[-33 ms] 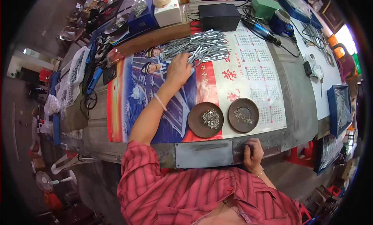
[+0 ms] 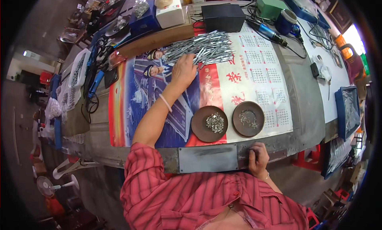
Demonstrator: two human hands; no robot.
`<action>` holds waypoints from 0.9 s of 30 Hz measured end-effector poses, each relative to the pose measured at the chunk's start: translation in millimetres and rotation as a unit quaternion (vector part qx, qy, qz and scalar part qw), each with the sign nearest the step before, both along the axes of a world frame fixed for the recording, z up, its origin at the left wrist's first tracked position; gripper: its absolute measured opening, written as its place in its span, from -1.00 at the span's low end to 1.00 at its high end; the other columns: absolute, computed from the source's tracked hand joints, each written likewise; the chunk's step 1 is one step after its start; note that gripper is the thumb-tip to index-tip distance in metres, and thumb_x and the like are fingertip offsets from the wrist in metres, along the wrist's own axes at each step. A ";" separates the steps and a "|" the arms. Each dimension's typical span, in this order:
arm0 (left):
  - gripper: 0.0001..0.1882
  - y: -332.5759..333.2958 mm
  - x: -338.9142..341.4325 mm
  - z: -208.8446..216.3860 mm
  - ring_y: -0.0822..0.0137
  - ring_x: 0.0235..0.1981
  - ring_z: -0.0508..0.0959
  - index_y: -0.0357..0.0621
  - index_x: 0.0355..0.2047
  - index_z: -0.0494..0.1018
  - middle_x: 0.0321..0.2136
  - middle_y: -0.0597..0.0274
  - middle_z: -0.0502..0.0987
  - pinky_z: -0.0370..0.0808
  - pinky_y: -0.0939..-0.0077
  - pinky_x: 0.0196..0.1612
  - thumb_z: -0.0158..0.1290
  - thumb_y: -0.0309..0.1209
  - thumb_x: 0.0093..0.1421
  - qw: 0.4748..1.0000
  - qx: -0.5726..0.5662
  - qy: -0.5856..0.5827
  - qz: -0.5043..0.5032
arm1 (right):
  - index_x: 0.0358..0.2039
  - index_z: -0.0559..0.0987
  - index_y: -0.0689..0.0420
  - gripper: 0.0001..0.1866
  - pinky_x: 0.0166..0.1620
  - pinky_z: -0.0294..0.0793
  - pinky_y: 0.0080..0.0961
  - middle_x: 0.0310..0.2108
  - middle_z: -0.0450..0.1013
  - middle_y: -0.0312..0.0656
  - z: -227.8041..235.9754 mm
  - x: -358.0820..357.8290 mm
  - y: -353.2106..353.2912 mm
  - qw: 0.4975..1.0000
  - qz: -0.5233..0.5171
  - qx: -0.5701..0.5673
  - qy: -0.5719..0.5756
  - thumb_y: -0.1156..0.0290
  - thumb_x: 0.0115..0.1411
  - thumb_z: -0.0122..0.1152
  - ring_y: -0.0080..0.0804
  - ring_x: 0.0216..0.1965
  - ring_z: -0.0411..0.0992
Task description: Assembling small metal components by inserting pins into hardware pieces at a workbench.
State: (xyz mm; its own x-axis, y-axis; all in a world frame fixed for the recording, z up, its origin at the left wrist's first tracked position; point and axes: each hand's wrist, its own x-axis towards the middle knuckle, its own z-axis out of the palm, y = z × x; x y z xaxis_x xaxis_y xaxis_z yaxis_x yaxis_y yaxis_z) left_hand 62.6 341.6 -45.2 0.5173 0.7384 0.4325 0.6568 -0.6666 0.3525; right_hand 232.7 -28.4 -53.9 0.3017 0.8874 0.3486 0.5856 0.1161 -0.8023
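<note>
A heap of thin silvery metal rods lies on a printed calendar sheet toward the back of the table. My left hand reaches to the near left side of the heap, fingers bent down and together; what they grip, if anything, is hidden beneath. At the table's front edge, my right hand is curled closed, and its palm is out of sight. Between the two hands sits a brown round dish with small shiny metal pieces. Beside it, a second brown dish holds finer silvery bits.
Behind the rods stand a black box, a wooden bar and a white box. A blue mug is at the back right. Cables and a white tray occupy the left side. A metal plate lines the front edge.
</note>
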 end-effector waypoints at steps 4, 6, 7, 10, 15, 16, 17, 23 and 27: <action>-0.72 9.3 23.2 -7.1 -0.05 -0.32 0.51 -0.16 -0.11 0.32 -0.37 -0.09 0.45 0.49 0.14 -0.28 -0.12 -0.50 0.13 0.995 0.043 0.092 0.017 | -0.41 0.43 0.24 -0.91 -0.33 0.38 -0.33 -0.43 0.37 -0.04 -3.6 1.6 0.4 1.000 0.008 0.010 -0.004 0.60 0.04 0.12 -0.11 -0.41 0.36; -0.71 10.6 25.1 -8.5 -0.02 -0.32 0.52 -0.17 -0.08 0.29 -0.41 -0.08 0.43 0.50 0.13 -0.35 -0.16 -0.48 0.16 0.991 0.062 0.122 0.009 | -0.42 0.43 0.23 -0.91 -0.33 0.38 -0.34 -0.44 0.38 -0.06 -6.2 3.5 0.0 1.000 0.013 0.009 -0.003 0.60 0.02 0.14 -0.12 -0.41 0.36; -0.69 10.5 25.5 -6.3 -0.02 -0.33 0.52 -0.19 -0.07 0.28 -0.41 -0.08 0.43 0.50 0.13 -0.35 -0.14 -0.50 0.15 0.989 0.066 0.132 0.007 | -0.43 0.44 0.22 -0.91 -0.32 0.38 -0.34 -0.44 0.39 -0.07 -6.1 4.0 1.3 1.000 0.018 0.011 -0.008 0.59 0.01 0.14 -0.13 -0.41 0.36; -0.64 14.3 22.4 -5.9 -0.06 -0.35 0.52 -0.23 -0.03 0.23 -0.41 -0.11 0.45 0.49 0.10 -0.31 -0.12 -0.53 0.12 0.989 0.066 0.135 -0.008 | -0.44 0.44 0.21 -0.91 -0.32 0.37 -0.33 -0.44 0.40 -0.08 -3.9 3.7 3.6 1.000 0.025 0.009 -0.012 0.58 0.00 0.15 -0.13 -0.42 0.36; -0.61 12.1 23.2 4.2 -0.20 -0.29 0.49 -0.27 -0.03 0.23 -0.32 -0.24 0.48 0.42 0.05 -0.20 -0.11 -0.55 0.09 0.999 -0.006 -0.013 -0.034 | -0.45 0.44 0.21 -0.90 -0.32 0.36 -0.31 -0.44 0.40 -0.09 -1.7 3.7 7.2 1.000 0.026 0.008 -0.015 0.57 -0.01 0.16 -0.13 -0.43 0.35; -0.58 7.7 24.3 8.8 -0.21 -0.27 0.48 -0.29 -0.03 0.24 -0.30 -0.26 0.48 0.41 0.06 -0.18 -0.09 -0.57 0.05 0.997 -0.025 -0.047 -0.051 | -0.45 0.44 0.22 -0.91 -0.32 0.35 -0.31 -0.44 0.40 -0.08 -0.5 4.0 7.8 0.999 0.029 0.007 -0.020 0.58 -0.01 0.16 -0.13 -0.43 0.35; -0.60 7.3 25.6 3.3 -0.20 -0.26 0.48 -0.29 -0.05 0.27 -0.29 -0.24 0.48 0.41 0.08 -0.18 -0.07 -0.55 0.05 0.996 -0.026 -0.053 -0.062 | -0.45 0.44 0.22 -0.91 -0.33 0.35 -0.31 -0.44 0.40 -0.08 0.5 3.9 8.0 0.999 0.031 0.007 -0.026 0.59 -0.01 0.15 -0.13 -0.43 0.35; -0.80 3.2 40.0 -11.0 -0.16 -0.28 0.49 -0.30 -0.29 0.39 -0.36 -0.17 0.50 0.41 0.12 -0.18 -0.02 -0.51 0.04 0.996 -0.083 0.003 -0.030 | -0.46 0.44 0.23 -0.92 -0.32 0.35 -0.32 -0.44 0.39 -0.07 7.4 0.4 8.0 1.000 0.013 -0.002 -0.018 0.61 -0.01 0.15 -0.10 -0.41 0.35; -0.84 8.1 42.8 -20.1 -0.15 -0.32 0.51 -0.36 -0.40 0.41 -0.43 -0.23 0.49 0.43 0.10 -0.21 -0.01 -0.50 0.00 0.997 -0.069 0.046 0.006 | -0.46 0.44 0.24 -0.92 -0.31 0.35 -0.32 -0.44 0.39 -0.06 8.6 -1.4 7.7 1.000 0.006 -0.008 -0.019 0.61 -0.01 0.15 -0.09 -0.41 0.35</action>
State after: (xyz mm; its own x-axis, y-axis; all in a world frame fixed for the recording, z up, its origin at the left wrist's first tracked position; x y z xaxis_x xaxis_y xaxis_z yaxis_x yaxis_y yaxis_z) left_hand 105.4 349.7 -65.2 0.5409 0.7941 0.2771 0.6978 -0.6076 0.3792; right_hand 231.3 -20.7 -45.3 0.2774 0.8966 0.3452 0.6149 0.1104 -0.7809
